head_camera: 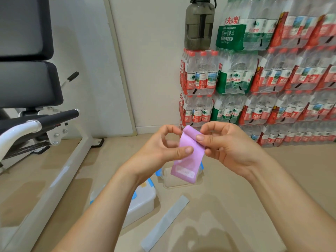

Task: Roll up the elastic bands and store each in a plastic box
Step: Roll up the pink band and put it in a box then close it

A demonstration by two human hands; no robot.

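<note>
A: Pale, smooth floor (236, 179) runs back to a plain white wall. What stands at the left?

B: An exercise bench (27, 84) with black padded cushions on a white metal frame. Lower down, partly under the left forearm, sits a milky lidded box (143, 199) with blue clips.

A: And the hands?

B: The left hand (160, 148) pinches the pink band (189, 160), thumb flat on its matte face. The band is a thin, wide strip held in the air, its top end curled over, with a whitish label patch near the bottom. It hangs above a clear open box (174, 182). A grey band (165, 222) lies flat and straight on the floor nearer the person.

A: The other side?

B: The right hand (225, 144) grips the band's upper right edge between thumb and curled fingers. Behind it, shrink-wrapped bottle packs (263, 79) are stacked against the wall, with a dark, translucent jug (199, 24) on top.
</note>
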